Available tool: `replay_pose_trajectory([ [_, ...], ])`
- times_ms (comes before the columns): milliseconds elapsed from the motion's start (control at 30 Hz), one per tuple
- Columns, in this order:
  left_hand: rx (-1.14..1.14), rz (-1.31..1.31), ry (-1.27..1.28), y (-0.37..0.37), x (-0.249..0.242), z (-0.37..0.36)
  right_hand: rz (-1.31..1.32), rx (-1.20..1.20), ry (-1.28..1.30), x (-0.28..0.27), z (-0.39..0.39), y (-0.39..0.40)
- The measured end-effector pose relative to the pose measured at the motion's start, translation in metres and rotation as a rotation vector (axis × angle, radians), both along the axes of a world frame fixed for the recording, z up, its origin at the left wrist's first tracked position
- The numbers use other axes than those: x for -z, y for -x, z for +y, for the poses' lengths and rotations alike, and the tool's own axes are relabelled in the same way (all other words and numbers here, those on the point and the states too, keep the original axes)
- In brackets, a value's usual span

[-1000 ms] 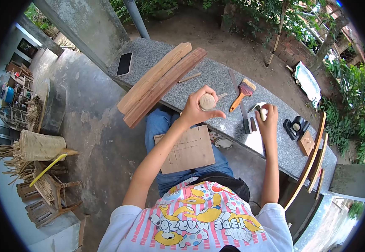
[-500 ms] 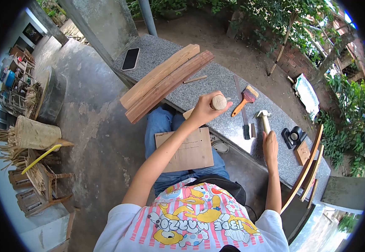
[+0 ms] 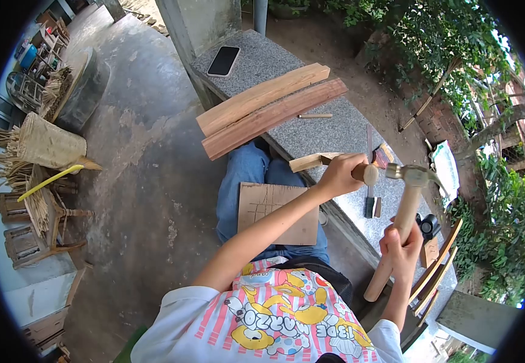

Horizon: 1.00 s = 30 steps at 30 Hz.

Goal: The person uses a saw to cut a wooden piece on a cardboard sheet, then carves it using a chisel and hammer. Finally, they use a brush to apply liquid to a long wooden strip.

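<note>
My left hand (image 3: 342,174) is closed round the wooden handle of a chisel (image 3: 368,174), whose blade shows at the left of the fist, by a short pale wood piece (image 3: 306,162) at the bench edge. My right hand (image 3: 402,248) grips a hammer (image 3: 408,209) by its wooden handle. The hammer's head is raised just right of the chisel handle's end, with a small gap seen between them. On my lap lies a brown board (image 3: 280,212) with pencil lines.
Two long curved wood pieces (image 3: 274,115) lie across the stone bench (image 3: 256,51), near a phone (image 3: 223,61). A small stick (image 3: 315,115), a partly hidden brush (image 3: 384,155), a black tape dispenser (image 3: 430,225) and more curved strips (image 3: 434,266) are also there.
My right hand has lifted the hammer off the bench and brought it toward my left hand. The chisel has tilted from end-on to sideways. The view has shifted.
</note>
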State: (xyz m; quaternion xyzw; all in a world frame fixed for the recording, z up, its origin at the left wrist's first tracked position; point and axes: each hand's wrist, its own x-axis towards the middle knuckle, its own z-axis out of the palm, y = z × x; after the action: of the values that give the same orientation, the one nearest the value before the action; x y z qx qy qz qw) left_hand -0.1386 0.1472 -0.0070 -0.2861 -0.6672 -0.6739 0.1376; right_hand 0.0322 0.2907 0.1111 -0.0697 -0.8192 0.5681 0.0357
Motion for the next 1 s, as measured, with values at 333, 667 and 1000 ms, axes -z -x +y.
replay_pose_trajectory([
  [333,0.026,-0.131,0.003,0.005,-0.001,-0.006,0.193,0.116,-0.574,-0.003,-0.021,0.021],
  [667,-0.012,-0.097,-0.035,0.013,0.003,-0.006,0.533,0.539,-0.145,-0.040,-0.039,0.022],
  [1000,-0.052,-0.157,-0.149,0.026,0.001,-0.015,0.057,0.313,-0.283,-0.028,-0.033,0.013],
])
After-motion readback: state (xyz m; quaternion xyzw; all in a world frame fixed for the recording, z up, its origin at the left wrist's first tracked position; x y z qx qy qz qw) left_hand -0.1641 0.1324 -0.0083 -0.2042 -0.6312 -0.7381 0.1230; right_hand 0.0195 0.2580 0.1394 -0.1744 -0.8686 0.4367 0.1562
